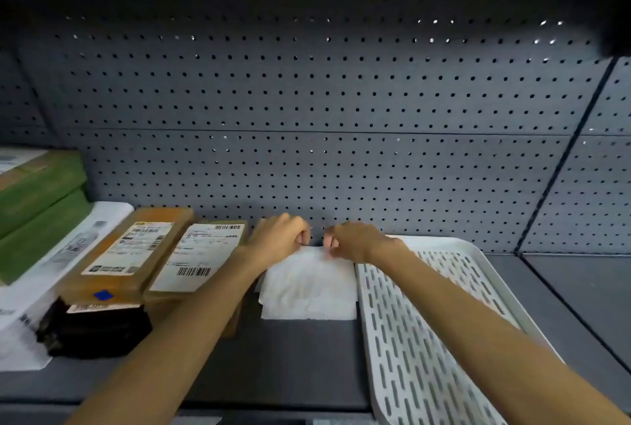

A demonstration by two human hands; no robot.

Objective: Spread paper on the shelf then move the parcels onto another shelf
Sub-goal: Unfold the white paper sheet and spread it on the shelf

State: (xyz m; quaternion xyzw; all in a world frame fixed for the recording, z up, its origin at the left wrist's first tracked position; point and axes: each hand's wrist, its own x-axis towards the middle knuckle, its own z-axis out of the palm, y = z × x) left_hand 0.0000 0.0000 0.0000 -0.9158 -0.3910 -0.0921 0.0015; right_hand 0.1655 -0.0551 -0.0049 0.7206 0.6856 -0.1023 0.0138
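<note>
A white sheet of paper [309, 288] lies on the dark grey shelf [290, 356], between the parcels and a tray. My left hand [280, 236] and my right hand [355, 242] sit close together at the paper's far edge, each pinching it with curled fingers near the back wall. Two brown cardboard parcels with white labels [133, 254] [196, 259] lie left of the paper. A black parcel [95, 329] sits in front of them. Green boxes [37, 209] and a white bag [20, 305] are at the far left.
A white slotted plastic tray [426, 339] lies right of the paper, running from the back wall to the shelf's front edge. A grey pegboard wall [307, 117] closes the back. Bare shelf [563, 295] shows right of the tray.
</note>
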